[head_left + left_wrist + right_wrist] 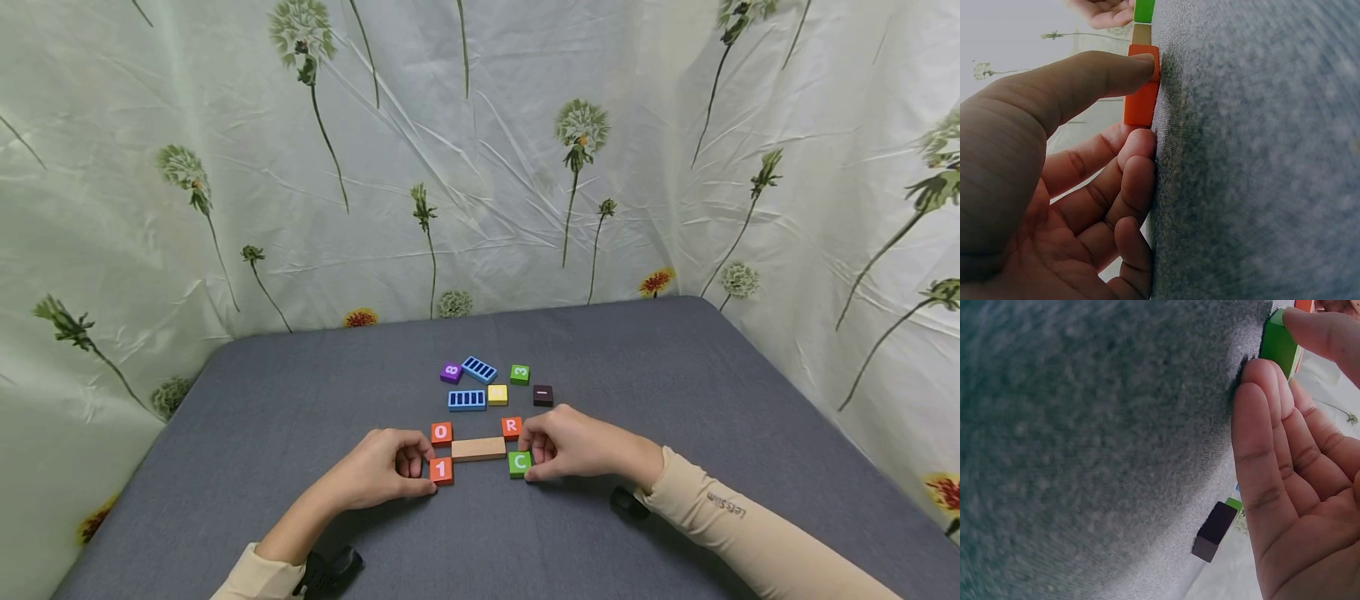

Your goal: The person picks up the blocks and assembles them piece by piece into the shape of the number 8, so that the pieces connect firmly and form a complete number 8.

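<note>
My left hand (pixel 382 471) pinches a red-orange block marked 1 (pixel 441 471), thumb (pixel 1138 69) on its near side and index finger toward its far side. Opposite, my right hand (pixel 577 446) holds a green block marked C (pixel 520 464) between the thumb (pixel 1322 331) at its near side and curled fingers. A plain wooden bar (pixel 478 450) lies crosswise between the two sides. Just behind the left block sits a red-orange block marked 0 (pixel 441 433). Right by the right index finger is a red-orange block marked R (pixel 512 427).
Farther back on the grey table (pixel 300 392) lie two blue slotted pieces (pixel 467 401), a purple 8 block (pixel 451 372), a yellow block (pixel 497 395), a green 3 block (pixel 520 374) and a dark block (pixel 543 395). Behind hangs a flower-printed curtain (pixel 495 167).
</note>
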Demonstrator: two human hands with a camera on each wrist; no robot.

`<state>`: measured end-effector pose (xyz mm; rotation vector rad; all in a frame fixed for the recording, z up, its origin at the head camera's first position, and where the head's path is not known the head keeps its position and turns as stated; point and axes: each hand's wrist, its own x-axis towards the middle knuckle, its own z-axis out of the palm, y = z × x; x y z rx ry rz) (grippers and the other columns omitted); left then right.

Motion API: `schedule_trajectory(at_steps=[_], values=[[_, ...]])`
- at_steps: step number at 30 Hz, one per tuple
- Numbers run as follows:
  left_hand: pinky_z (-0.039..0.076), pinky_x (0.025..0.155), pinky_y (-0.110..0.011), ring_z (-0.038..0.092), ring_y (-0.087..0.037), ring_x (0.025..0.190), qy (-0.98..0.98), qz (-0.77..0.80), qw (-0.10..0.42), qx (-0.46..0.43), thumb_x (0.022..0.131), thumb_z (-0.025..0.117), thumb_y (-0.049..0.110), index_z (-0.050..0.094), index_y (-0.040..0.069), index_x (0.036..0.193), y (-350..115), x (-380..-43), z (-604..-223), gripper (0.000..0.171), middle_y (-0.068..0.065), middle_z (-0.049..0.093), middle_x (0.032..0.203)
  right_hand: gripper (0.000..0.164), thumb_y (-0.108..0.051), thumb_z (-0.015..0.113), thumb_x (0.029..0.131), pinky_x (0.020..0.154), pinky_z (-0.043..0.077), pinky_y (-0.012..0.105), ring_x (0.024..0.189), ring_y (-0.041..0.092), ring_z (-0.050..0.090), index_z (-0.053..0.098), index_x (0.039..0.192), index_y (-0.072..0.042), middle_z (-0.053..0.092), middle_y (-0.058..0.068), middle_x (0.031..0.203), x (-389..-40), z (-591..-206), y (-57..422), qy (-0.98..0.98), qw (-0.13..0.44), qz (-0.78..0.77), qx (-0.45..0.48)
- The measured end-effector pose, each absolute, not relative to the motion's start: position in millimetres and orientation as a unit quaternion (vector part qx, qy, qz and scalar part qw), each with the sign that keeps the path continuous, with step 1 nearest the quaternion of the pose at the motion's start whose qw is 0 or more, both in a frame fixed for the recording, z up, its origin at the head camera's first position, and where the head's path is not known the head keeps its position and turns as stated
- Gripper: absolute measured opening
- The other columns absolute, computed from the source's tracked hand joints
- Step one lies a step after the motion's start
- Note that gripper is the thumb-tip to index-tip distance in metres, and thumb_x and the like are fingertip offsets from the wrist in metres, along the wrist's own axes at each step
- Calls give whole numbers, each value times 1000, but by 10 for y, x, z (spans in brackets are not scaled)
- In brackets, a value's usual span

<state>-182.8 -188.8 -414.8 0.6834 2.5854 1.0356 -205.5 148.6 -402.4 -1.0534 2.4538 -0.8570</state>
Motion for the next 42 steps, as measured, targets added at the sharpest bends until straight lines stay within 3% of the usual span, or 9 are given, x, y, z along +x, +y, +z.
schedule_trajectory(at_steps=[32,42], values=[[42,60,-22,53,-6,68,891,362,137,236,83,93,25,71,15,102,-1886,-1825,-4140,31,4,60,78,22,-17,87,90,65,51,19,69,-2,57,70,103,-13,63,-11,79,-2056,-4030,1498,854,171,-323,-371],[42,61,-22,54,-6,68,892,358,138,238,83,94,24,71,15,103,-1886,-1836,-4147,31,5,60,79,29,-25,90,88,68,52,20,72,0,60,71,107,-12,65,-11,81,-2094,-4078,1548,851,196,-342,-348]])
